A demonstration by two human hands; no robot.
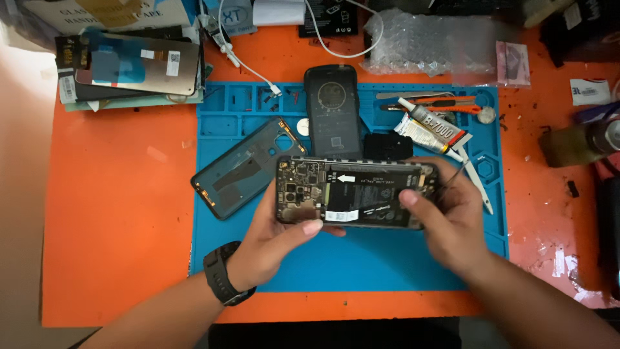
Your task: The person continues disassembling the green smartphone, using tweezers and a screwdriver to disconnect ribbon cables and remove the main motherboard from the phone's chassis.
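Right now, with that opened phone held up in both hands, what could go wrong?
The opened phone is held above the blue mat only by the left hand and the right hand; a slip could drop it. The right thumb rests on the exposed battery, so hard pressure might damage it. The glue tube and tweezers lie close by and could be knocked.

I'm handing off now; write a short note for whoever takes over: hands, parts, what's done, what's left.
Left hand: grips the opened phone at its camera end, thumb on its lower edge.
Right hand: holds the other end, fingers on the battery.
Parts: back cover lies on the blue mat, left of the phone; glue tube and tweezers at the mat's top right.
Done: back cover off.
Left: battery still in; cover not refitted.
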